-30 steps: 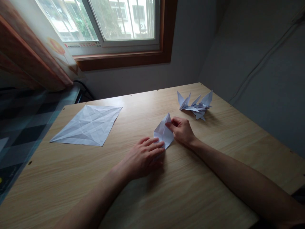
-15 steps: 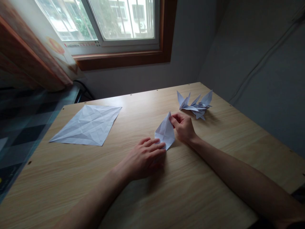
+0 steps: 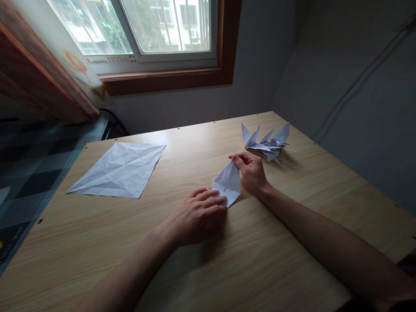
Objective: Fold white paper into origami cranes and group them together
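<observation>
A small piece of folded white paper (image 3: 228, 184) with crease lines lies in front of me on the table, pointed at its upper end. My right hand (image 3: 252, 170) pinches that upper tip between thumb and fingers. Across the paper's lower left part rest the stretched fingers of my left hand (image 3: 203, 212), covering that corner. The left thumb is mostly hidden under the hand, in shadow.
A larger creased white sheet (image 3: 121, 169) lies flat at the table's left. Folded pointed paper shapes (image 3: 266, 143) stand in a cluster near the back right corner. The wooden table (image 3: 276, 260) has a dark checked surface (image 3: 42, 186) beside it, below the curtain (image 3: 48, 73).
My right hand's grip has shifted onto the paper's upper tip, which is now covered by the fingers. The paper has tilted slightly right. My left hand stays nearly in place.
</observation>
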Motion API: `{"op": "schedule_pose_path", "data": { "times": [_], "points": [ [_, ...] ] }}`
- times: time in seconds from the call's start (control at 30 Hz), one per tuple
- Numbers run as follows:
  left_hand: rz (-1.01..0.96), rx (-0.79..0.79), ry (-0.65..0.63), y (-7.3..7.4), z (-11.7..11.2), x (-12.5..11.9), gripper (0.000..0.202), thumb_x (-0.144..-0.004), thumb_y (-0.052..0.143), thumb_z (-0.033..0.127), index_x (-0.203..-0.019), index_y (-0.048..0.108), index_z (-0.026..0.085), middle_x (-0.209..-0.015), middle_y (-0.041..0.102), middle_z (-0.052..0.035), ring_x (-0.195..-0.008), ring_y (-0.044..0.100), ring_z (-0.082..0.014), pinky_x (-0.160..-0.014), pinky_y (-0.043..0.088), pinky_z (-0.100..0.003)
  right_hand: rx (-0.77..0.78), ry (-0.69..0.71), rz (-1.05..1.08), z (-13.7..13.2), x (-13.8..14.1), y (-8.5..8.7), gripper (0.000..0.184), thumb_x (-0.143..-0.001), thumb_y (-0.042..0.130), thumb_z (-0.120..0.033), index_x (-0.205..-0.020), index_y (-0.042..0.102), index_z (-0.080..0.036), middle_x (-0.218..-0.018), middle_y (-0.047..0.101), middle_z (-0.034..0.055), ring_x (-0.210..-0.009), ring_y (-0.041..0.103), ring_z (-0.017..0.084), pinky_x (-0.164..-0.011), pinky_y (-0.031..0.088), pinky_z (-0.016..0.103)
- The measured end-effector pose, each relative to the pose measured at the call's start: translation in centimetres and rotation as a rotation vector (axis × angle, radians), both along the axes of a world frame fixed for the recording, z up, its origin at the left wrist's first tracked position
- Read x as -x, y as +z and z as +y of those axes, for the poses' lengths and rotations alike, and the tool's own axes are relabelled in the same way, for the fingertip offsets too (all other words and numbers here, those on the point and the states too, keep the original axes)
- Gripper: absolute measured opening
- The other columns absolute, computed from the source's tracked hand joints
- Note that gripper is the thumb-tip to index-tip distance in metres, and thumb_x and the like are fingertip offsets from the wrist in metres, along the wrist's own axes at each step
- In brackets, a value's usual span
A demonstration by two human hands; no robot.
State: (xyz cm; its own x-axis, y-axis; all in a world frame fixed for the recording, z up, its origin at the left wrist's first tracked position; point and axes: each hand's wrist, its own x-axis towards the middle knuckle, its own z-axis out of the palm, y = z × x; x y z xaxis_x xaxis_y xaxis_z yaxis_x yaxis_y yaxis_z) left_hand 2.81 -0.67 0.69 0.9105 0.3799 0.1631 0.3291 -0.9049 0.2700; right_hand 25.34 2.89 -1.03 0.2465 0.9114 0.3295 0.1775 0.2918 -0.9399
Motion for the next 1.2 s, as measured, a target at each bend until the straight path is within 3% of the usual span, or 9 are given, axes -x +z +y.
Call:
{"op": "schedule_pose_path", "data": {
  "times": [0.17,0.33,0.4,0.5,0.57,0.73,0.83,0.97,1.2],
  "points": [
    [0.042,-0.067,0.123,-0.6,0.0,0.0,0.048,-0.089,0.056,0.046,-0.131,0.054,0.023,-0.142,0.054,-0.0086,-0.133,0.046,-0.0296,-0.109,0.033,-0.05,0.092,0.233,0.062,-0.4,0.4,-0.6,0.046,-0.079,0.067,-0.049,-0.11,0.063,-0.016,-0.074,0.068,0.0018,-0.065,0.062,0.016,-0.058,0.049,0.026],
    [0.035,-0.1,0.145,-0.4,0.0,0.0,0.056,-0.09,0.055,0.048,-0.138,0.046,0.021,-0.142,0.051,-0.0124,-0.132,0.045,-0.0313,-0.106,0.035,-0.05,0.109,0.342,-0.213,-1.1,0.7,-0.3,0.024,-0.081,0.065,-0.03,-0.103,0.065,-0.019,-0.092,0.072,0.0041,-0.084,0.067,0.019,-0.073,0.051,0.029],
    [-0.075,-0.109,0.183,-0.5,0.1,0.2,0.046,-0.09,0.055,0.044,-0.13,0.051,0.02,-0.132,0.059,-0.0124,-0.122,0.053,-0.0287,-0.101,0.041,-0.046,0.107,0.333,-0.341,-1.4,0.5,0.0,0.017,-0.08,0.064,-0.026,-0.096,0.066,-0.019,-0.085,0.071,0.0014,-0.078,0.065,0.018,-0.069,0.049,0.027],
    [-0.32,-0.133,0.394,-0.7,0.7,0.7,0.028,-0.091,0.054,0.037,-0.113,0.055,0.02,-0.109,0.065,-0.0109,-0.102,0.06,-0.0249,-0.09,0.047,-0.042,0.091,0.349,-0.504,-1.7,0.3,0.5,0.013,-0.08,0.064,-0.025,-0.091,0.069,-0.019,-0.075,0.069,-0.0008,-0.069,0.061,0.016,-0.064,0.045,0.025],
    [-0.382,-0.121,0.481,-0.9,1.1,1.1,0.031,-0.092,0.051,0.037,-0.117,0.053,0.019,-0.111,0.064,-0.0119,-0.103,0.059,-0.0255,-0.09,0.047,-0.042,0.058,0.408,-0.567,-1.9,0.1,0.6,0.02,-0.08,0.066,-0.027,-0.098,0.071,-0.02,-0.082,0.071,0.0005,-0.072,0.063,0.017,-0.068,0.046,0.026],
    [-0.172,-0.008,0.306,-0.8,1.9,1.7,0.057,-0.097,0.036,0.049,-0.142,0.037,0.015,-0.139,0.053,-0.0161,-0.129,0.048,-0.0288,-0.105,0.038,-0.047,-0.118,0.624,-0.691,-2.2,-0.2,0.5,0.06,-0.071,0.078,-0.047,-0.124,0.063,-0.021,-0.12,0.069,0.0095,-0.108,0.064,0.027,-0.095,0.046,0.038],
    [-0.024,0.019,0.213,-0.5,1.9,1.7,0.059,-0.096,0.034,0.054,-0.142,0.041,0.017,-0.144,0.051,-0.0137,-0.135,0.043,-0.0293,-0.11,0.033,-0.05,-0.22,0.715,-0.808,-2.5,-0.3,0.4,0.058,-0.08,0.069,-0.051,-0.127,0.061,-0.017,-0.135,0.059,0.014,-0.126,0.054,0.028,-0.11,0.035,0.044],
    [0.044,-0.041,0.218,-0.6,1.6,1.5,0.057,-0.096,0.037,0.053,-0.14,0.046,0.018,-0.144,0.05,-0.0131,-0.136,0.043,-0.0288,-0.111,0.032,-0.05,-0.179,0.629,-0.97,-3.4,0.5,0.4,0.046,-0.094,0.053,-0.04,-0.131,0.058,-0.013,-0.137,0.057,0.0157,-0.129,0.052,0.026,-0.112,0.035,0.042],
    [0.105,-0.155,0.27,-0.8,0.7,0.8,0.065,-0.091,0.044,0.059,-0.139,0.046,0.015,-0.145,0.049,-0.0149,-0.135,0.045,-0.0292,-0.111,0.032,-0.047,-0.055,0.446,-1.244,-4.9,1.7,0.1,0.083,-0.088,0.053,-0.058,-0.144,0.037,0.001,-0.151,0.034,0.0262,-0.143,0.029,0.034,-0.117,0.025,0.049]
  ]
}}
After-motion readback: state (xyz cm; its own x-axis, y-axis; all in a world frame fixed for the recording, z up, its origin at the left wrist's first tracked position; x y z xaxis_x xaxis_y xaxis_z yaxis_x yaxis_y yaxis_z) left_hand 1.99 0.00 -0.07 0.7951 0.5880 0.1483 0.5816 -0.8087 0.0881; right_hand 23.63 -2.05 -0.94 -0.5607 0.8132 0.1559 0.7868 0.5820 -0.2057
